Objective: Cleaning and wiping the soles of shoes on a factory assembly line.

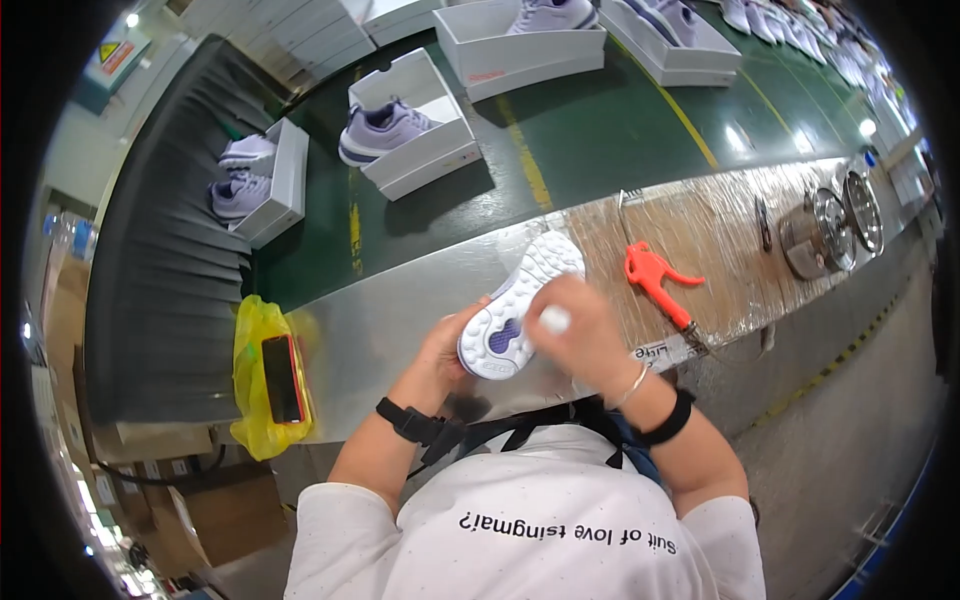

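A sneaker [545, 258] with a white studded sole and a purple patch near the heel is held sole up over the metal bench top. My left hand [447, 343] is closed around its heel end from the left side. Over the right side of the sole, my right hand [582, 330] is curled with a small white piece [553, 319] showing between its fingers. Whether that piece is a cloth or a sponge is not clear. Part of the sole is covered by the right hand.
An orange-red air blow gun [655, 282] with a hose lies right of the shoe. Farther right are a dark slim tool [764, 222] and a steel pot [815, 235]. A phone [282, 378] rests on a yellow bag [250, 350]. Boxed lavender sneakers [385, 130] stand on the green conveyor [620, 130].
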{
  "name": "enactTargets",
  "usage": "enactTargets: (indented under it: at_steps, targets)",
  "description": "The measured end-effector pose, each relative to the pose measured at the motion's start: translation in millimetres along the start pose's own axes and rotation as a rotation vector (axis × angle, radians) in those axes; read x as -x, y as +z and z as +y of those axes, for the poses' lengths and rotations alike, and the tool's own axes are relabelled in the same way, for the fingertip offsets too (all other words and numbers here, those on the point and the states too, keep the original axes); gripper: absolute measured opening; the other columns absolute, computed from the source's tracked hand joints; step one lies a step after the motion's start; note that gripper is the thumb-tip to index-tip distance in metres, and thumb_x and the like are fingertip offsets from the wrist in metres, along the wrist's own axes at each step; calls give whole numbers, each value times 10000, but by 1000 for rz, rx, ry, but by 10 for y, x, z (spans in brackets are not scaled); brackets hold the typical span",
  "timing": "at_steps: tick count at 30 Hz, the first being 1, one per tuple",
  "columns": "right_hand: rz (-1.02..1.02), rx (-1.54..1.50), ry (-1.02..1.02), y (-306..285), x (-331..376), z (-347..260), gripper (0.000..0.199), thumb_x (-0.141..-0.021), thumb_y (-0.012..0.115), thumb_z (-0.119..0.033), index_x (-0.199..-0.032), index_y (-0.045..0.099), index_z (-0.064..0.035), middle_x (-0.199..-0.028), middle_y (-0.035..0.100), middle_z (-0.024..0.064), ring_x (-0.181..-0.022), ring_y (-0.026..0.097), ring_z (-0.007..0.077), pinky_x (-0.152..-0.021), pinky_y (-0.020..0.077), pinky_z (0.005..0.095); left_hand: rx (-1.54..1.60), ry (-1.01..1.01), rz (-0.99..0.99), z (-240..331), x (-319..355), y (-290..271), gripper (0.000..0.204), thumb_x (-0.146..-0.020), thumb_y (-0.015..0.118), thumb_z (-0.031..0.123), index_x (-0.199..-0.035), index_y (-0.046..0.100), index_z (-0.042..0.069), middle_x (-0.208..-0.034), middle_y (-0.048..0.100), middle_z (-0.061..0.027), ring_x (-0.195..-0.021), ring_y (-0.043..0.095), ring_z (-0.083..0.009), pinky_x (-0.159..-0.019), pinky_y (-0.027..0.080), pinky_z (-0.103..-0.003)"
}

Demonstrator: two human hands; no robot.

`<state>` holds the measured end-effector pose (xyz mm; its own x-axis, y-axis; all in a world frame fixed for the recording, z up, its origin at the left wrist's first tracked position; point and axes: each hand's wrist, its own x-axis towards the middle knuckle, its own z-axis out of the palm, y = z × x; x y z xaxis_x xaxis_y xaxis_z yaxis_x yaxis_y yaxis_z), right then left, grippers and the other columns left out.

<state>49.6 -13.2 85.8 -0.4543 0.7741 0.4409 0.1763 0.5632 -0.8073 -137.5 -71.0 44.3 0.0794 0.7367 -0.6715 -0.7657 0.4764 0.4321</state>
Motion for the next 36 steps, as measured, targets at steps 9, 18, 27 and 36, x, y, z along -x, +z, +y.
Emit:
enactTargets:
  at_steps: [9, 18, 27, 36]
  targets:
    - [-34, -21, -60, 187, -191, -334, 116, -660, 665, -43, -727, 571, -57, -780, 549, 89, -792, 556, 250, -725, 454, 334, -118, 162, -48, -160, -55, 4, 301, -835, 632, 194, -996, 584, -55, -913, 639, -143, -772, 644, -195, -660, 545, -324]
    - [-3, 104, -36, -51, -250, 95, 165, -620, 682, -45, -744, 579, -84, -845, 542, 96, -795, 551, 289, -711, 464, 361, -121, 67, 71, -137, -153, 180, 329, -852, 620, 236, -967, 597, -71, -918, 643, -162, -754, 652, -216, -632, 551, -333]
    - [11, 264, -76, -218, 300, 123, 134, -637, 680, -23, -729, 592, -64, -823, 555, 98, -798, 552, 262, -697, 462, 329, -95, 49, 25, -122, -259, -6, 356, -838, 640, 250, -1018, 594, -54, -952, 651, -152, -791, 659, -214, -655, 558, -354]
    - [-14, 47, -188, -90, 283, -213, 145, -640, 688, -36, -738, 588, -73, -805, 558, 102, -778, 548, 263, -673, 453, 351, 3, -81, -128, -57, -328, 44, 323, -865, 594, 294, -1037, 602, 21, -974, 658, -109, -830, 656, -200, -724, 551, -389]
